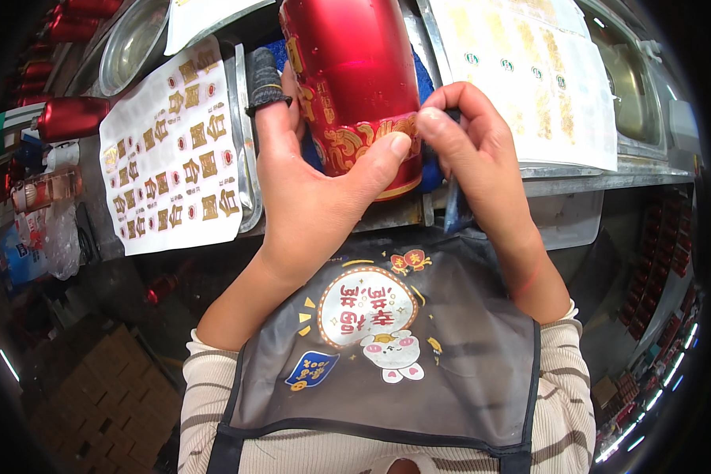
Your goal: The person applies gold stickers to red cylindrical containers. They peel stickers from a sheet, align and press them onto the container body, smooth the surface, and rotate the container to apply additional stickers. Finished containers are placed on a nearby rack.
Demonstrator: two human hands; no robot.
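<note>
A glossy red metallic bottle with gold ornament (355,63) sits at the middle of the tabletop (561,186), its gold-rimmed base end toward the near edge, on a bright blue cloth (432,172). The left hand (316,182) is clamped around its left side, thumb pressed across the lower patterned red-and-gold band (351,142); a dark knitted finger sleeve (265,79) covers one finger. The right hand (478,146) is at the bottle's right side, thumb and forefinger drawn close together beside the band; whether they pinch something thin cannot be told from here.

The step in hand looks like close fingertip work on the band. By my judgement, the next move calls for a firm left hold and a light right touch, with the wet-looking surface liable to slip.

Room sideways is tight. Toward the left edge, a white sheet of gold-and-red stickers (166,150) lies by a shiny metal tray rim (249,150) just beside the left hand. Toward the right edge, a white sheet with pale gold strips (545,103) lies just beyond the right hand. The freer way is over the near edge, toward the dark translucent apron (474,379). Shallow metal basins (134,39) stand near both far corners.
</note>
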